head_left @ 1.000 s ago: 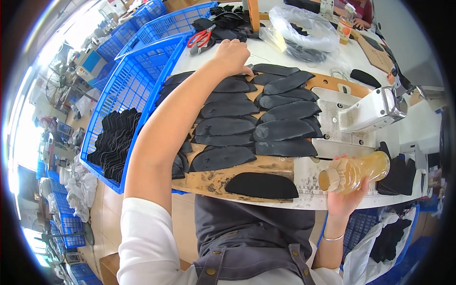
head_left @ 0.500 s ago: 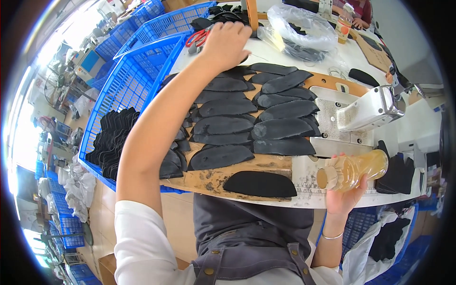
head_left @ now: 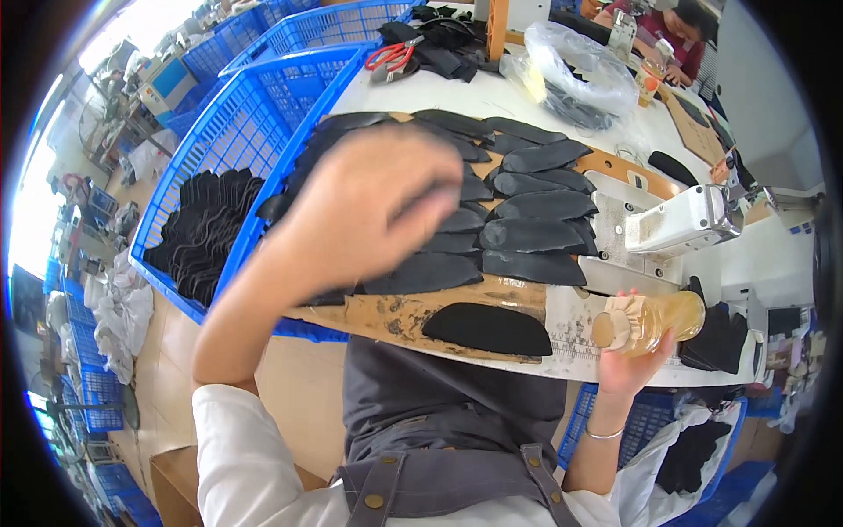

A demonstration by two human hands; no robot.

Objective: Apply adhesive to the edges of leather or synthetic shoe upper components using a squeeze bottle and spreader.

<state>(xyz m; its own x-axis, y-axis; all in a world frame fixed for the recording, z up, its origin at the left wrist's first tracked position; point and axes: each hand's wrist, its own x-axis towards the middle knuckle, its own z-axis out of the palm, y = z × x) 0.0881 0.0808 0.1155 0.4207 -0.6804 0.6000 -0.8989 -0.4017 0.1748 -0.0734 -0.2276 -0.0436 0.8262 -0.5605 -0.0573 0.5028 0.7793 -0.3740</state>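
Our right hand (head_left: 628, 360) grips a clear bottle of amber liquid (head_left: 650, 321) at the bench's (head_left: 492, 92) near edge. Our left hand (head_left: 369, 206), blurred and seemingly empty with fingers loose, hovers over rows of black cut pieces (head_left: 527, 233) on a board (head_left: 386, 318).

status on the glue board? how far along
Done: rows of black pieces already laid across the board. In hand: right hand holds the glue bottle; left hand is raised over the rows, empty. Left: a stack of pieces in the blue basket.
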